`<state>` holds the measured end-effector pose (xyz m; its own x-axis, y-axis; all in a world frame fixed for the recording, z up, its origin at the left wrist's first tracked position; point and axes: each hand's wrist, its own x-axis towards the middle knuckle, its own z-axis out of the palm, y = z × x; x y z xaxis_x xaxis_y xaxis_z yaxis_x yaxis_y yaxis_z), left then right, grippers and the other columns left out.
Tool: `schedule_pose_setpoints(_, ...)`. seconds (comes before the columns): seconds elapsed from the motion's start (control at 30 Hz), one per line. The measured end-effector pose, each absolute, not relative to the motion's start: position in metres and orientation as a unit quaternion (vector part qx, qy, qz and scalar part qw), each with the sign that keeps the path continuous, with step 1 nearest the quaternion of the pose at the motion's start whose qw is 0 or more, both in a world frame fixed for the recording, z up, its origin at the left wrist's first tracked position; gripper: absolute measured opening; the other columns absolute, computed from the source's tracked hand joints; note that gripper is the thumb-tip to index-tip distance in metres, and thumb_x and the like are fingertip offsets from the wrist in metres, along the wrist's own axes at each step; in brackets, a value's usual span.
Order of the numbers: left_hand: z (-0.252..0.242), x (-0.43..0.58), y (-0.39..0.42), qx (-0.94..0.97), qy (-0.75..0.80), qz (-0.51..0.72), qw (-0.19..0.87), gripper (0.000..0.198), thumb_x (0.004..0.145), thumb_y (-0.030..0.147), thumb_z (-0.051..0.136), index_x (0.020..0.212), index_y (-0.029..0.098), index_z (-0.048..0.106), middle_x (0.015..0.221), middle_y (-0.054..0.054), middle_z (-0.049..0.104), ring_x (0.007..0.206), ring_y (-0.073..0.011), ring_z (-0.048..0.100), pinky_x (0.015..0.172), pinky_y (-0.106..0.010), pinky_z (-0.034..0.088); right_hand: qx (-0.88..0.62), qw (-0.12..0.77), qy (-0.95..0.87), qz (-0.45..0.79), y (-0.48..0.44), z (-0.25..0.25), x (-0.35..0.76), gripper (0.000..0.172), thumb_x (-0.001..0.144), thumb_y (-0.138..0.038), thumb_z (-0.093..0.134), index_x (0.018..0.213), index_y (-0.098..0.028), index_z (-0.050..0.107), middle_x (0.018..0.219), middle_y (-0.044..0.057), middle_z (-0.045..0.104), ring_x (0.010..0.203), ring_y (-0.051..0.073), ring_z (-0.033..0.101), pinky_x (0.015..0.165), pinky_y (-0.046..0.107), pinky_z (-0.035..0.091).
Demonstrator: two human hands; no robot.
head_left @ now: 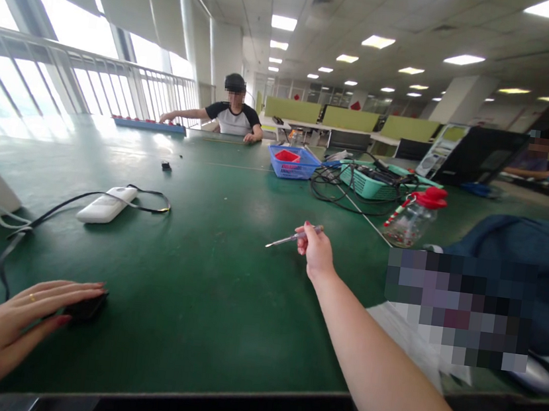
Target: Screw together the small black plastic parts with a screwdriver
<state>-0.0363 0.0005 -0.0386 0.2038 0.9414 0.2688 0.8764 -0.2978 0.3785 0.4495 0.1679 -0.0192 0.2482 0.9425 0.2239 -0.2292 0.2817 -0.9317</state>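
A: One slim screwdriver (294,237), the grip of the right hand (316,251) pinched shut on its handle, held above mid-counter (205,277), tip pointing left.
B: Thin pinch, that. It could slip and drop, I'd say. And the left hand (36,309)?
A: Flat, grip wide, on one small black block (86,306) near the edge; pushed, it might skid. Beyond: one white box (107,205), two baskets, the blue basket (292,164) and the green basket (370,184), and one jar (413,219).

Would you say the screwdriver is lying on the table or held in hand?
Held: the right hand pinches the screwdriver by its handle end.
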Motion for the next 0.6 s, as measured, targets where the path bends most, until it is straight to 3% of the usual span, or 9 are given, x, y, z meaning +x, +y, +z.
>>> schedule_pose_setpoints(0.6, -0.0362, -0.0375, 0.0034, 0.765, 0.609, 0.183, 0.099, 0.038, 0.08, 0.044, 0.057, 0.116, 0.047, 0.067, 0.128, 0.011, 0.066, 0.121, -0.0259, 0.061, 0.109, -0.041, 0.045, -0.414, 0.673, -0.433, 0.434, 0.1679, -0.0187, 0.4494, 0.033, 0.076, -0.047, 0.067, 0.067, -0.016, 0.064, 0.045, -0.005, 0.048, 0.038, 0.006, 0.04, 0.035, 0.019, 0.029)
